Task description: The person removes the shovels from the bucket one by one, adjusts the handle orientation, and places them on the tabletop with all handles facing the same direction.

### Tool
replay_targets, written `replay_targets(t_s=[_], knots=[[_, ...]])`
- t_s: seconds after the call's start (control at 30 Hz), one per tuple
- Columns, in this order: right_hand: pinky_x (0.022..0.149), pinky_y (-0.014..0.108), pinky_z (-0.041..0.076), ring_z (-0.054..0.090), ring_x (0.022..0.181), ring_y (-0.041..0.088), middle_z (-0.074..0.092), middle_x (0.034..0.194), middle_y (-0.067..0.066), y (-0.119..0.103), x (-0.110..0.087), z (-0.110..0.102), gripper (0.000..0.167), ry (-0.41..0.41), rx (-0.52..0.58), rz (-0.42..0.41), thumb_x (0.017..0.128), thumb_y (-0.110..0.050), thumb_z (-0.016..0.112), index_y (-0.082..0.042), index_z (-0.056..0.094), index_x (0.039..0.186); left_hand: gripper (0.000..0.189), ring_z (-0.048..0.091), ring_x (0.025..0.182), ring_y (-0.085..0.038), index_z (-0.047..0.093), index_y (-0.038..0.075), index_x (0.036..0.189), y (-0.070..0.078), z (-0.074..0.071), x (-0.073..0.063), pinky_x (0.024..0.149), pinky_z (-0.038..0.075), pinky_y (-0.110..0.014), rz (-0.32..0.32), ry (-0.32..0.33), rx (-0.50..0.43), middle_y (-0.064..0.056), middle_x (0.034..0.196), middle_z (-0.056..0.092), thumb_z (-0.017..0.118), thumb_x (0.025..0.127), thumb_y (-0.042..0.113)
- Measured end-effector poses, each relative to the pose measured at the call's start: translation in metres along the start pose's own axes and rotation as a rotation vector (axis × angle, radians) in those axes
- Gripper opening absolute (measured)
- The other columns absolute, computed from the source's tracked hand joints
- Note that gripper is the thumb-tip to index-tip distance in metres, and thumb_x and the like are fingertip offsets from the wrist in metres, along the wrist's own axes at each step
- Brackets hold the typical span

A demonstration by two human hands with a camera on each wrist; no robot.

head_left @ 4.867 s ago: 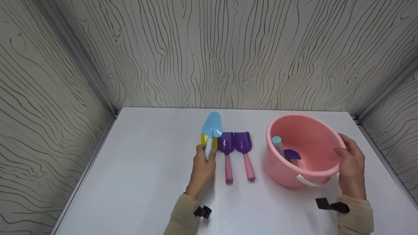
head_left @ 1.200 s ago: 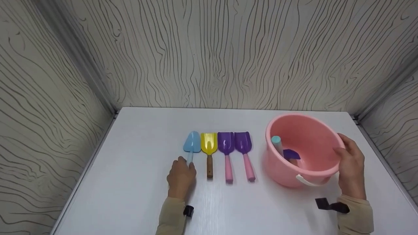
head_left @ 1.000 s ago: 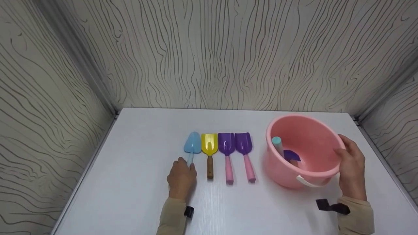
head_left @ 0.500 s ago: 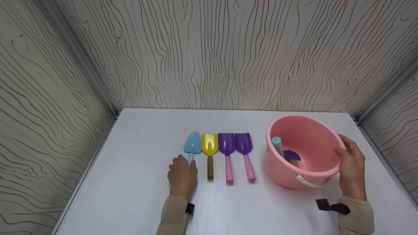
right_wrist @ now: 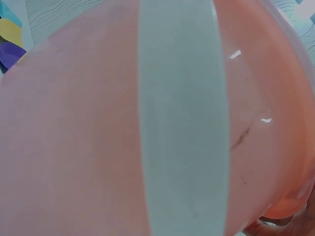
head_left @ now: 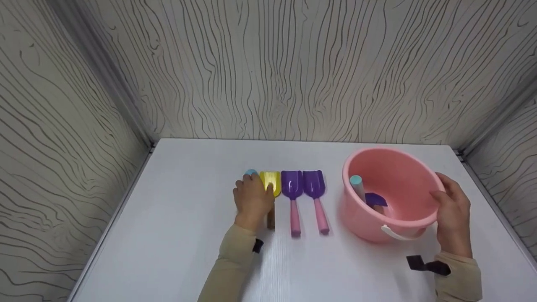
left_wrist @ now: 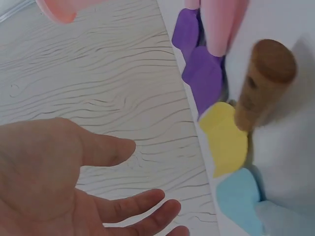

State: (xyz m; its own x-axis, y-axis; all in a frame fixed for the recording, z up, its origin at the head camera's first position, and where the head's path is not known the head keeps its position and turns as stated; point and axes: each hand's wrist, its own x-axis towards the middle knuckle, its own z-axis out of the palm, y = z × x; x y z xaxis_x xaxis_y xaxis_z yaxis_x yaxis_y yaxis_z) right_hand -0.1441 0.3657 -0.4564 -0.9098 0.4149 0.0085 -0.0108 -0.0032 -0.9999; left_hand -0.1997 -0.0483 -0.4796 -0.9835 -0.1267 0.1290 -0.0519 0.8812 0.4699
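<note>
Hovering over the row of toy shovels, my left hand (head_left: 253,199) has its fingers extended and holds nothing, as the left wrist view shows. Beneath it lies a light blue trowel (left_wrist: 238,196), mostly hidden in the head view. Beside that is a yellow shovel (head_left: 265,178) with a brown handle, partly covered by the hand. Two purple shovels (head_left: 292,184) with pink handles lie to its right. My right hand (head_left: 454,214) grips the right rim of a pink bucket (head_left: 365,224), which leans slightly.
Inside the bucket stands a pale handle with a turquoise end (head_left: 356,181), near a purple piece (head_left: 374,199). A white bail handle (head_left: 396,233) hangs at the bucket's front. The white table (head_left: 180,201) is bounded by wood-patterned panels (head_left: 268,84) behind and at the sides.
My left hand set the blue trowel down left of the yellow shovel, let go of it, and has moved up and right over the blades. The right hand and bucket stayed put.
</note>
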Motion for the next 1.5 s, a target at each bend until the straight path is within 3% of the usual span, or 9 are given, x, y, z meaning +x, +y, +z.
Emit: replay_targets(t_s=[0.23,0.4,0.6,0.8,1.03,1.17,1.3,1.4,1.5], knots=[[0.085,0.012,0.056,0.06,0.117,0.006,0.054,0.143,-0.006,0.002,-0.001,0.001,0.05,0.008,-0.025,0.006,0.112,-0.013,0.047,-0.009,0.042,0.162,0.033,0.07,0.087,-0.036,0.07,-0.001,0.103,0.04,-0.013,0.007,0.076,0.058,-0.051,0.187,0.06,0.05,-0.017,0.099,0.071,0.072,0.101,0.032],[0.084,0.013,0.056,0.06,0.116,0.006,0.054,0.142,-0.007,0.001,-0.001,-0.001,0.05,0.005,-0.021,-0.005,0.112,-0.013,0.047,-0.009,0.041,0.162,0.033,0.07,0.088,-0.03,0.072,0.002,0.109,0.073,-0.021,0.008,0.075,0.06,-0.044,0.294,0.122,0.131,-0.012,0.1,0.072,0.071,0.102,0.035],[0.083,0.013,0.057,0.062,0.115,0.006,0.055,0.142,-0.004,0.0,-0.001,0.0,0.05,0.006,-0.027,-0.024,0.112,-0.01,0.045,-0.009,0.043,0.162,0.038,0.068,0.097,-0.024,0.07,0.007,0.122,0.112,-0.033,0.006,0.086,0.06,-0.038,0.372,0.081,0.222,-0.007,0.11,0.071,0.064,0.106,0.042],[0.081,0.013,0.057,0.062,0.114,0.005,0.051,0.151,0.005,-0.003,0.001,0.003,0.051,0.023,-0.049,0.002,0.112,-0.012,0.046,-0.012,0.042,0.163,0.041,0.068,0.107,-0.024,0.068,0.011,0.127,0.14,-0.04,0.007,0.094,0.058,-0.036,0.474,0.064,0.262,-0.005,0.12,0.071,0.059,0.108,0.046],[0.078,0.015,0.058,0.065,0.109,0.005,0.057,0.137,-0.008,-0.003,0.0,0.001,0.051,0.023,-0.041,0.004,0.112,-0.012,0.048,-0.01,0.042,0.162,0.039,0.068,0.102,-0.02,0.066,0.013,0.126,0.169,-0.04,-0.002,0.09,0.058,-0.032,0.6,0.088,0.329,-0.001,0.112,0.069,0.054,0.109,0.046],[0.08,0.015,0.057,0.064,0.11,0.005,0.057,0.135,-0.01,-0.001,-0.001,-0.001,0.051,0.022,-0.052,0.005,0.112,-0.012,0.047,-0.009,0.042,0.162,0.04,0.067,0.109,-0.02,0.065,0.015,0.13,0.188,-0.038,-0.009,0.095,0.058,-0.033,0.632,0.068,0.336,0.0,0.119,0.07,0.05,0.11,0.046],[0.081,0.014,0.056,0.064,0.11,0.005,0.057,0.135,-0.01,0.0,0.0,-0.001,0.05,0.021,-0.06,-0.002,0.112,-0.012,0.046,-0.01,0.043,0.162,0.036,0.066,0.1,-0.017,0.067,0.016,0.126,0.205,-0.032,-0.013,0.089,0.058,-0.031,0.701,0.041,0.286,0.002,0.115,0.07,0.049,0.11,0.043],[0.081,0.013,0.056,0.063,0.11,0.004,0.057,0.135,-0.011,0.0,0.0,-0.002,0.05,0.023,-0.077,-0.004,0.112,-0.012,0.046,-0.01,0.043,0.162,0.034,0.065,0.097,-0.014,0.067,0.016,0.124,0.215,-0.025,-0.017,0.088,0.057,-0.029,0.748,-0.034,0.227,0.004,0.113,0.07,0.051,0.109,0.042],[0.084,0.012,0.054,0.061,0.113,0.003,0.058,0.134,-0.012,0.0,0.0,-0.002,0.05,0.014,-0.073,-0.001,0.112,-0.012,0.046,-0.009,0.042,0.162,0.032,0.062,0.094,-0.011,0.064,0.017,0.125,0.222,-0.015,-0.021,0.085,0.054,-0.025,0.761,-0.149,0.175,0.006,0.109,0.066,0.054,0.109,0.043]])
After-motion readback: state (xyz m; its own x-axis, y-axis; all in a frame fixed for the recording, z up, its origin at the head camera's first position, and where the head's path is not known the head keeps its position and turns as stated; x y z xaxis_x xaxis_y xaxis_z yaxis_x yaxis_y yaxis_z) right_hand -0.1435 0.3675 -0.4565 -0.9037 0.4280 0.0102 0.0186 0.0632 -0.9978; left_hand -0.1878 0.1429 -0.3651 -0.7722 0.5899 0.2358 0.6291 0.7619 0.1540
